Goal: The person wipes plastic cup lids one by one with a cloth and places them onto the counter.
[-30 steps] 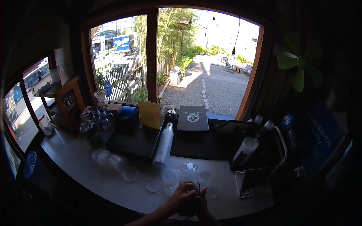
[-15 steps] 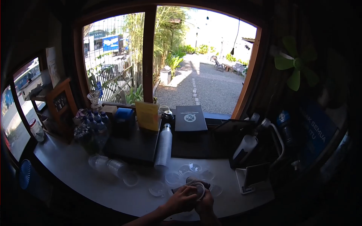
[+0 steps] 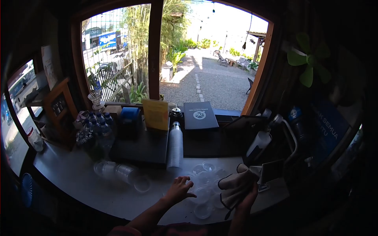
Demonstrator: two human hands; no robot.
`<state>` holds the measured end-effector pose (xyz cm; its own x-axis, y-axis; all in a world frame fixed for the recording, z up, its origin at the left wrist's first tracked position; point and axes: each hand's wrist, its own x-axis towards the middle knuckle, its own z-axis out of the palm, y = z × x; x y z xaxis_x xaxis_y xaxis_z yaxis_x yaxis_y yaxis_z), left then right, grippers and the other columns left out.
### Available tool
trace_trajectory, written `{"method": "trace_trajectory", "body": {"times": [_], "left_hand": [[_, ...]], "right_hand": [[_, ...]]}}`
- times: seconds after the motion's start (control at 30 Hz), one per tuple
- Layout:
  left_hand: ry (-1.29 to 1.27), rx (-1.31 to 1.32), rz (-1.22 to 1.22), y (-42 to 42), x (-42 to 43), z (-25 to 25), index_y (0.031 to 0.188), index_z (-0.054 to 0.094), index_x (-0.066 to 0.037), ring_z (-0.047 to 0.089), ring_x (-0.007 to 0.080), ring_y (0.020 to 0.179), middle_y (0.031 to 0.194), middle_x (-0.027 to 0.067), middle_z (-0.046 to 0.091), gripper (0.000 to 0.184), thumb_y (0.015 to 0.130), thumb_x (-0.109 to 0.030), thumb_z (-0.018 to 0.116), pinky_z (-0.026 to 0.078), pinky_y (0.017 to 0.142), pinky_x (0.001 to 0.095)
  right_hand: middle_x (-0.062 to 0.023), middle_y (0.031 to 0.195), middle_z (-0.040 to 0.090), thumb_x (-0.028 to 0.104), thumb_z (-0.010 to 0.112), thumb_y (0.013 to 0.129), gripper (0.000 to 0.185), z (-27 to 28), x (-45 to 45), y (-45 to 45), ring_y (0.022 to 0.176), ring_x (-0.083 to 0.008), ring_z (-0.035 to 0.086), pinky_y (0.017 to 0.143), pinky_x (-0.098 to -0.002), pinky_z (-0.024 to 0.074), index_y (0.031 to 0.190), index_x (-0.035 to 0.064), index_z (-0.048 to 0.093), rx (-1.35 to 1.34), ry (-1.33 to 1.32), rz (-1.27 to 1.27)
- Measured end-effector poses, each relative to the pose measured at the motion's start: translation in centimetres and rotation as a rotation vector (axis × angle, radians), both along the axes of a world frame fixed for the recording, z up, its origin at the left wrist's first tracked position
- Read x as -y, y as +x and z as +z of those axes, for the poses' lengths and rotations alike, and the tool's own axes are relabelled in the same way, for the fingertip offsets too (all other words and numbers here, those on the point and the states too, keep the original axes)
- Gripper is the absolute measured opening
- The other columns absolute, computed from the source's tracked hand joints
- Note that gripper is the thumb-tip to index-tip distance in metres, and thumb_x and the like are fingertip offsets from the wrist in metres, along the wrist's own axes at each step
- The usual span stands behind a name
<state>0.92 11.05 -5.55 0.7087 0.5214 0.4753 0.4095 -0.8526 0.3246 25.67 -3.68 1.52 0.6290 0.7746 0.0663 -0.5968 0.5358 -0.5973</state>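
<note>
A greyish cloth with dark edging (image 3: pixel 235 188) hangs in folds from my right hand (image 3: pixel 248 196), whose fingers are wrapped round its right side. To the left, my left hand (image 3: pixel 180 190) is raised with its fingers spread and nothing in them. Between the hands lie several clear plastic lids (image 3: pixel 203 211), round and overlapping on the counter. My left hand is nearest to the lids at the left edge of this heap. The cloth partly covers the lids on the right.
Behind the lids lies a long stack of clear plastic cups (image 3: pixel 175 149). A second clear stack (image 3: pixel 125 173) rests on the counter (image 3: pixel 75 173) at left. Several bottles (image 3: pixel 103 128), a yellow sign (image 3: pixel 155 114) and a dark menu (image 3: pixel 201 115) line the back. A pump bottle (image 3: pixel 260 141) stands right.
My hands have parted from the round clear lid they held together with the cloth. The left moved left and opened; the right moved right and up with the cloth. The camera view shifted slightly.
</note>
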Motion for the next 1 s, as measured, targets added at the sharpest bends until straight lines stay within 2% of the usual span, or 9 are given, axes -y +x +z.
{"method": "trace_trajectory", "body": {"times": [0.1,0.2,0.3,0.43,0.57,0.77,0.87,0.93,1.0], "left_hand": [[-0.164,0.071,0.138,-2.1,-0.3,1.0,0.101,0.06,-0.01,0.046,0.0317,0.111,0.116,0.0128,0.051,0.044,0.075,-0.04,0.08,0.037,0.093,0.0449],[-0.094,0.122,0.54,-6.3,-1.1,2.5,0.102,0.057,-0.008,0.047,0.0297,0.109,0.106,0.0109,0.048,0.037,0.076,-0.023,0.079,0.037,0.094,0.0445],[-0.044,0.032,0.828,-11.3,-2.3,1.0,0.109,0.057,-0.008,0.046,0.031,0.111,0.112,0.0122,0.048,0.044,0.073,-0.018,0.08,0.036,0.098,0.0473],[-0.109,-0.153,0.865,-15.1,-3.0,-1.0,0.112,0.06,-0.009,0.046,0.0306,0.115,0.113,0.0109,0.051,0.04,0.074,-0.015,0.075,0.036,0.099,0.0472],[-0.052,-0.23,0.911,-16.1,-3.7,-4.7,0.111,0.063,-0.01,0.047,0.0293,0.117,0.111,0.0092,0.055,0.031,0.08,-0.011,0.065,0.036,0.098,0.0471],[-0.065,-0.187,0.907,-15.6,-2.7,-5.8,0.109,0.064,-0.009,0.051,0.0271,0.115,0.109,0.0106,0.058,0.027,0.083,-0.008,0.06,0.034,0.099,0.0514],[-0.051,-0.069,0.911,-15.6,-2.9,-6.7,0.108,0.065,-0.008,0.057,0.028,0.106,0.103,0.012,0.06,0.026,0.082,-0.006,0.06,0.03,0.1,0.055],[-0.034,-0.023,0.887,-15.6,-2.4,-6.0,0.107,0.064,-0.006,0.059,0.0294,0.101,0.1,0.013,0.06,0.026,0.081,-0.004,0.061,0.035,0.098,0.0535],[-0.068,0.075,0.849,-15.7,-1.5,-4.5,0.105,0.064,-0.004,0.06,0.031,0.098,0.099,0.0139,0.06,0.025,0.081,-0.002,0.062,0.04,0.095,0.0506]], "right_hand": [[-0.0125,0.121,0.057,0.047,0.041,0.098,0.054,3.3,0.5,-2.4,0.111,-0.0234,0.057,0.096,-0.0395,0.0466,0.129,0.0039,0.051,0.019,-0.058,-0.056],[-0.012,0.114,0.06,0.058,0.048,0.091,0.065,5.3,1.1,-4.7,0.105,-0.0236,0.059,0.088,-0.0375,0.05,0.127,0.0033,0.052,0.016,-0.259,-0.161],[-0.0119,0.114,0.06,0.057,0.047,0.092,0.063,5.5,1.7,-5.5,0.104,-0.0229,0.059,0.086,-0.0374,0.0499,0.125,0.0037,0.053,0.054,-0.398,-0.188],[-0.01,0.102,0.064,0.051,0.042,0.097,0.053,1.8,1.5,-3.3,0.09,-0.0208,0.064,0.08,-0.0348,0.0516,0.115,0.004,0.059,-0.041,-0.104,0.087],[-0.0096,0.098,0.065,0.049,0.041,0.098,0.052,5.1,0.8,-6.1,0.087,-0.0204,0.065,0.079,-0.0344,0.0521,0.113,0.0033,0.06,-0.022,-0.225,-0.028],[-0.0105,0.102,0.064,0.05,0.041,0.098,0.053,7.4,1.4,-8.0,0.09,-0.021,0.064,0.08,-0.0361,0.0523,0.114,0.0026,0.058,-0.028,-0.306,0.001],[-0.0109,0.104,0.063,0.052,0.041,0.098,0.055,5.8,1.9,-6.9,0.093,-0.0219,0.064,0.082,-0.0378,0.052,0.117,0.0027,0.057,-0.01,-0.255,0.067],[-0.0112,0.105,0.062,0.053,0.04,0.098,0.056,4.6,2.0,-6.1,0.095,-0.0227,0.063,0.082,-0.0386,0.0516,0.118,0.0028,0.056,0.044,-0.208,0.102],[-0.0114,0.107,0.061,0.055,0.039,0.098,0.059,5.1,2.3,-6.7,0.096,-0.0233,0.062,0.085,-0.0401,0.0502,0.121,0.0029,0.054,-0.038,-0.159,0.115]]}}
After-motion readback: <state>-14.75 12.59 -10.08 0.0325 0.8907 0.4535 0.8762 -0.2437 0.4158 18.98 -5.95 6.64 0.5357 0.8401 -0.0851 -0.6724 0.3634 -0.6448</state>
